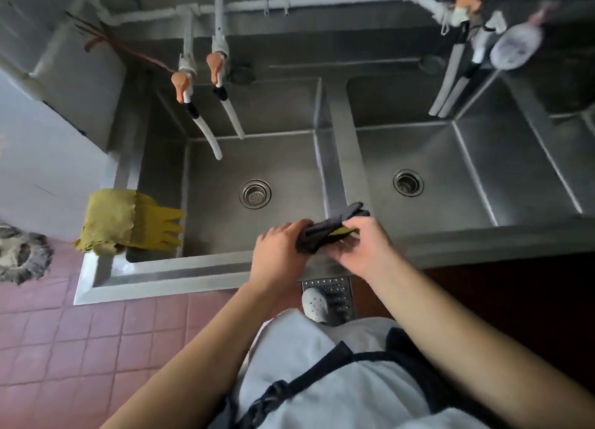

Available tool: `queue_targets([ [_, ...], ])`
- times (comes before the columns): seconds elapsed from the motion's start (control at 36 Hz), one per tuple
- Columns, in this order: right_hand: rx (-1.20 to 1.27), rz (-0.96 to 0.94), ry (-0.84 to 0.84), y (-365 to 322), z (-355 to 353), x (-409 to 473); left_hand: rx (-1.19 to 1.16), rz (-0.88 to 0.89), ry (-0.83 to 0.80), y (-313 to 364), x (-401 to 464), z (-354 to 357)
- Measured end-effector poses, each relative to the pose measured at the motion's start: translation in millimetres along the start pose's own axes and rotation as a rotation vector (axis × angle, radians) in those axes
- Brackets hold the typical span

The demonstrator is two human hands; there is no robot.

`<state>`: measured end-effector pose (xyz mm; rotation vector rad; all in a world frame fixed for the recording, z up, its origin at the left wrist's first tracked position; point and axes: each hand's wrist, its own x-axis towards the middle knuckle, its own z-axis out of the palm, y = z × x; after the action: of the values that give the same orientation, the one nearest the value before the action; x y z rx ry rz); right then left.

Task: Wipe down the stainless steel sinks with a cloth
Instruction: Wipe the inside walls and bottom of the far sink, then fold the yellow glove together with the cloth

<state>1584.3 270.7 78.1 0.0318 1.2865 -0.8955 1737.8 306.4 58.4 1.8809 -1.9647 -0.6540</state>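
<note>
A dark grey cloth (325, 230) with a yellow-green patch on one side is bunched between both hands, above the front rim where the two basins meet. My left hand (278, 251) grips its left end and my right hand (362, 246) holds its right end from below. The left stainless steel sink (219, 177) has a round strainer drain (255, 193). The middle sink (450, 177) has an open drain (408, 182). A third basin (570, 145) shows at the far right edge.
A yellow cloth and yellow rubber gloves (128, 224) hang over the left sink's left rim. Two taps with white hoses (206, 119) hang over the left basin, more taps (457, 74) over the middle one. A mop head (22, 256) lies on the pink floor tiles.
</note>
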Motion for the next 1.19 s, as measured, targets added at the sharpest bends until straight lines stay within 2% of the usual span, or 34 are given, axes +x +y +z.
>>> queue_targets([
  [0.06, -0.021, 0.092, 0.064, 13, -12, -4, 0.033, 0.069, 0.016, -6, -11, 2],
  [0.11, -0.033, 0.184, 0.100, 23, -24, -4, -0.010, 0.124, -0.047, -9, -21, 8],
  [0.19, -0.050, 0.225, 0.142, 29, -37, -3, -0.055, 0.230, -0.094, -8, -27, 12],
  [0.31, -0.050, 0.119, 0.182, 17, -51, -4, -0.081, 0.384, -0.132, -6, -12, 11],
  [0.39, 0.030, -0.048, 0.195, -1, -63, -5, 0.029, 0.550, -0.010, -5, 7, 19],
  [0.44, 0.000, -0.095, 0.254, -7, -75, -4, 0.129, 0.648, 0.036, -3, 20, 30],
  [0.5, -0.091, -0.085, 0.345, -6, -88, 1, 0.284, 0.675, -0.105, -2, 28, 46],
  [0.58, -0.306, -0.059, 0.483, 6, -109, 9, 0.568, 0.650, -0.500, -14, 30, 73],
  [0.64, -0.483, -0.105, 0.535, 11, -123, 12, 0.581, 0.643, -0.582, -24, 26, 83],
  [0.72, -0.807, -0.201, 0.510, 8, -139, 10, 0.454, 0.602, -0.588, -31, 24, 83],
  [0.78, -1.115, -0.238, 0.501, -3, -142, 4, 0.399, 0.559, -0.607, -31, 22, 79],
  [0.83, -1.433, -0.269, 0.532, -16, -137, -5, 0.291, 0.462, -0.605, -27, 20, 74],
  [0.89, -1.632, -0.365, 0.558, -29, -128, -11, 0.145, 0.328, -0.547, -26, 20, 66],
  [0.97, -1.735, -0.563, 0.473, -49, -103, -17, -0.057, 0.088, -0.411, -30, 24, 44],
  [1.06, -1.719, -0.713, 0.196, -62, -69, -15, -0.258, -0.127, -0.225, -43, 20, 17],
  [1.11, -1.729, -0.802, 0.021, -62, -43, -10, -0.309, -0.226, -0.102, -54, 14, 0],
  [1.19, -1.815, -0.871, -0.135, -47, -6, 4, -0.341, -0.331, 0.058, -73, 0, -23],
])
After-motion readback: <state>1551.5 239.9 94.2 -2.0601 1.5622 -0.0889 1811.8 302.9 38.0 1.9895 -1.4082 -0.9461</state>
